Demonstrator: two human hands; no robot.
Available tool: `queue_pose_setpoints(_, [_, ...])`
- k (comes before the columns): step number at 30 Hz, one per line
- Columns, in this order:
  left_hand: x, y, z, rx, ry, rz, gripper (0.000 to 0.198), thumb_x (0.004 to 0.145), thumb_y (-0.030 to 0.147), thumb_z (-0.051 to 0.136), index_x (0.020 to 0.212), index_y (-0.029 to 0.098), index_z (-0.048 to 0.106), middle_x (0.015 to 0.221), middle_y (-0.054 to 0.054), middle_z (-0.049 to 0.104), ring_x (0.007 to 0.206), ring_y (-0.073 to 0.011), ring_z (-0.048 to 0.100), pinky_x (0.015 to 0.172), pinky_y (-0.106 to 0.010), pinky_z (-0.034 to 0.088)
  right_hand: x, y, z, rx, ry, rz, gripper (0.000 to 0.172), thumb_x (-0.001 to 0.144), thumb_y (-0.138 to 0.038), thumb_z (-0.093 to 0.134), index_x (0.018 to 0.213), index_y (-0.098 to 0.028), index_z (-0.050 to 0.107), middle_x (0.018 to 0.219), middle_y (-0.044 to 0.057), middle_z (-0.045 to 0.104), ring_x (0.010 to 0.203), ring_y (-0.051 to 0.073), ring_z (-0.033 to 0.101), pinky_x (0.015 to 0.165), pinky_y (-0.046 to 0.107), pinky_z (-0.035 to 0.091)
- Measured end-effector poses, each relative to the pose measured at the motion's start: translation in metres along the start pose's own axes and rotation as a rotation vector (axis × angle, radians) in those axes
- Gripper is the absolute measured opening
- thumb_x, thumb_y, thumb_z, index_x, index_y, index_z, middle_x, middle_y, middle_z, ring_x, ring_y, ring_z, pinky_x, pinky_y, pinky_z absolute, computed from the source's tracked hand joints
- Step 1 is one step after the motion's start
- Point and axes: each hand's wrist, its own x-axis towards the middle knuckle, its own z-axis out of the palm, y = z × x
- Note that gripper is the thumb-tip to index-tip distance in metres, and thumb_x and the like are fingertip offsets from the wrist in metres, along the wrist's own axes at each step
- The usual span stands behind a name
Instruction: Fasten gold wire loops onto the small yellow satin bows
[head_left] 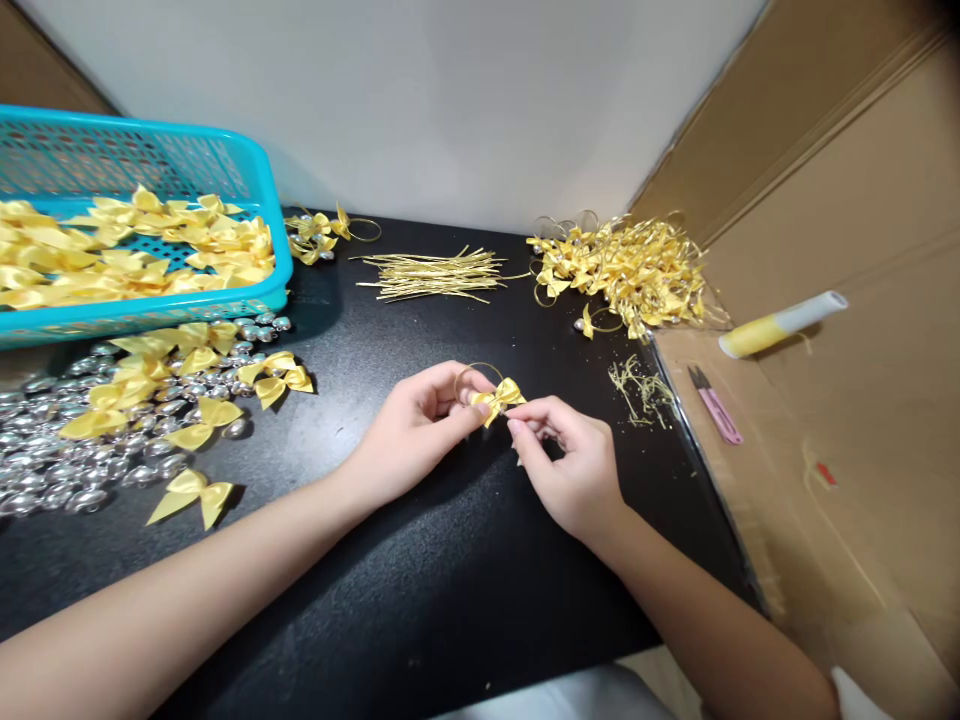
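Observation:
Above the middle of the black table, my left hand [431, 415] pinches a yellow satin ribbon bow [504, 396] between thumb and fingers. A thin gold wire loop [478, 366] arches up behind the bow. My right hand [566, 455] is closed in a pinch at the bow's lower right side, thumb against forefinger. What sits between those fingertips is too small to make out. Farther back lies a bundle of straight gold wire ties [431, 275]. A heap of finished-looking bows with wire loops [626, 270] is at the back right.
A turquoise basket [279, 225] of yellow bows stands at the left. In front of it are silver beads [90, 497] and loose bows [191, 495]. Wire scraps [641, 392] lie near the table's right edge. Pink thread snips [718, 408] and a yellow-white tube [784, 325] rest on cardboard.

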Motion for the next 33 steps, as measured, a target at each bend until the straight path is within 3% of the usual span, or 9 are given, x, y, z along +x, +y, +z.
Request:
queue_pose_setpoints(5, [-0.0014, -0.0025, -0.0004, 0.044, -0.019, -0.021, 0.024, 0.075, 0.027, 0.073, 0.092, 0.015, 0.063, 0.082, -0.001, 0.064, 0.064, -0.0075, 0.051, 0.059, -0.020, 0.040, 0.0027, -0.0018, -0.0007, -0.024, 0.030, 0.003, 0.009, 0.084, -0.013, 0.058, 0.079, -0.015, 0.065, 0.062, -0.002, 0.061, 0.051, 0.007, 0.054, 0.052, 0.018, 0.046])
queue_pose_setpoints(12, [-0.0026, -0.0038, -0.0006, 0.065, -0.012, -0.044, 0.027, 0.074, 0.030, 0.074, 0.092, 0.013, 0.063, 0.076, 0.000, 0.061, 0.058, -0.0068, 0.046, 0.057, -0.020, 0.036, 0.0036, -0.0032, -0.0013, -0.033, 0.032, -0.005, 0.010, 0.084, -0.013, 0.057, 0.078, -0.014, 0.065, 0.060, -0.002, 0.059, 0.050, 0.006, 0.052, 0.051, 0.017, 0.045])
queue_pose_setpoints(21, [-0.0041, -0.0018, 0.0016, 0.150, 0.020, 0.007, 0.023, 0.074, 0.028, 0.074, 0.089, 0.014, 0.063, 0.056, 0.008, 0.039, 0.053, -0.0066, 0.034, 0.052, -0.020, 0.029, 0.0029, -0.0043, -0.0022, -0.056, 0.039, -0.021, 0.011, 0.082, -0.012, 0.058, 0.075, -0.014, 0.066, 0.057, -0.003, 0.058, 0.048, 0.006, 0.049, 0.049, 0.016, 0.042])
queue_pose_setpoints(30, [-0.0051, -0.0086, -0.0001, 0.242, 0.036, 0.051, 0.023, 0.077, 0.031, 0.072, 0.092, 0.015, 0.065, 0.059, 0.006, 0.042, 0.055, -0.0083, 0.034, 0.051, -0.021, 0.029, 0.0038, -0.0065, -0.0015, -0.054, 0.035, 0.020, 0.011, 0.081, -0.011, 0.058, 0.074, -0.013, 0.066, 0.057, -0.003, 0.058, 0.047, 0.005, 0.049, 0.047, 0.016, 0.041])
queue_pose_setpoints(33, [-0.0059, -0.0080, 0.0001, 0.262, 0.044, 0.074, 0.021, 0.077, 0.030, 0.071, 0.091, 0.016, 0.063, 0.065, 0.004, 0.050, 0.055, -0.0080, 0.035, 0.051, -0.021, 0.028, 0.0035, -0.0066, -0.0016, -0.053, 0.037, 0.040, 0.010, 0.080, -0.011, 0.058, 0.073, -0.014, 0.066, 0.056, -0.003, 0.057, 0.046, 0.005, 0.047, 0.046, 0.016, 0.040])
